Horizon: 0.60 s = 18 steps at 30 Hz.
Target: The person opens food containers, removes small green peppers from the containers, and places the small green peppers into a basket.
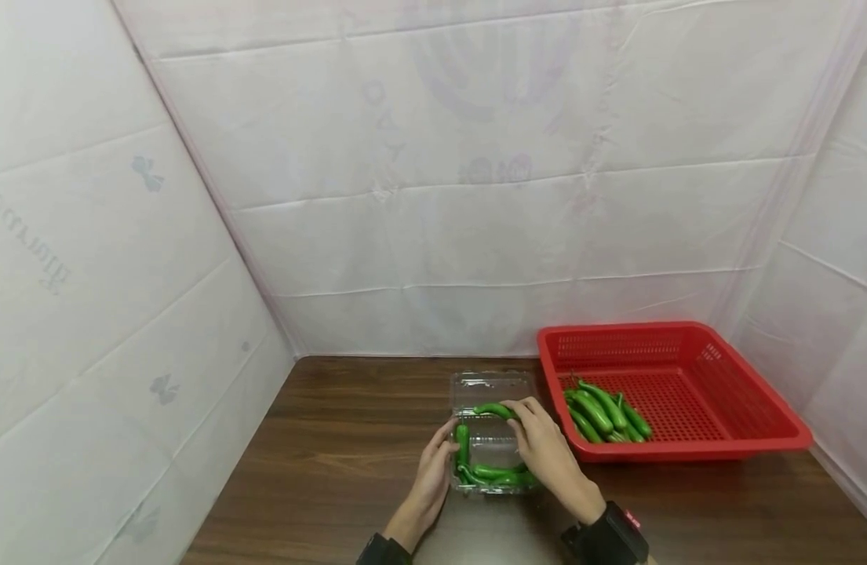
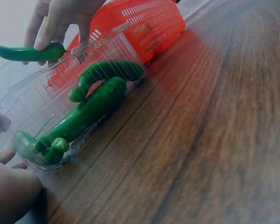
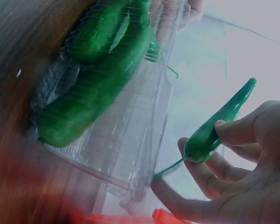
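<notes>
Holding pepper [image 1: 493,410] over box [image 1: 491,455] rim, right hand [image 1: 546,451]

Even, soft light fills the head view with wide-angle bending at its edges, while both wrist views are dimmer, colour-tinted and blurred close to the hands.

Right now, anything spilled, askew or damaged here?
Nothing stands out. The clear box sits flat on the table with its lid open and peppers inside. The right hand pinches one pepper over it; the left hand touches its side. The rest lie in the red basket.
</notes>
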Tool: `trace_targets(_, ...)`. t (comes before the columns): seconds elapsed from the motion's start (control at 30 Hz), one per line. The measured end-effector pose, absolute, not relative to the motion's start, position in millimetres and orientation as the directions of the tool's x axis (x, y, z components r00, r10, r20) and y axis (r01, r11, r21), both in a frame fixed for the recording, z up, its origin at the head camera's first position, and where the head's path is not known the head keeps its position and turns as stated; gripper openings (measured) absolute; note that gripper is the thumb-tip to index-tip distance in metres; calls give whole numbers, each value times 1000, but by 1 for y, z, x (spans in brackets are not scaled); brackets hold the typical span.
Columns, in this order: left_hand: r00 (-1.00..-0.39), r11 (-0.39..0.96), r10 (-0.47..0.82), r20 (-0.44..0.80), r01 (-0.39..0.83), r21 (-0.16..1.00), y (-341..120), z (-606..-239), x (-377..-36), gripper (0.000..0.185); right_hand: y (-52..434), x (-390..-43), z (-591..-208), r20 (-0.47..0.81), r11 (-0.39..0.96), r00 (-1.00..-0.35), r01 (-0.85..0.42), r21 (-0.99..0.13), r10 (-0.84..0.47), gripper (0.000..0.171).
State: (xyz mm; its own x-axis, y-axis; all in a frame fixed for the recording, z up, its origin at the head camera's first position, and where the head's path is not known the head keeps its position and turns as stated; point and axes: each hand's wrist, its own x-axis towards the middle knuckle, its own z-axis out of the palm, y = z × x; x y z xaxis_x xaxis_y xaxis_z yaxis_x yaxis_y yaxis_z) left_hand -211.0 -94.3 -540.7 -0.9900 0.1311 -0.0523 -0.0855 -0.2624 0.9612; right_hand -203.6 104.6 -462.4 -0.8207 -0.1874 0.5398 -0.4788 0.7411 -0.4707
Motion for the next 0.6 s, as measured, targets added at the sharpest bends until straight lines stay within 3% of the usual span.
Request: trace_targets(0.6, -989, -266, 133, -62, -96, 959, -95, -540, -212, 64, 113, -204, -451, 587, 700, -794, -510, -500, -159, 33)
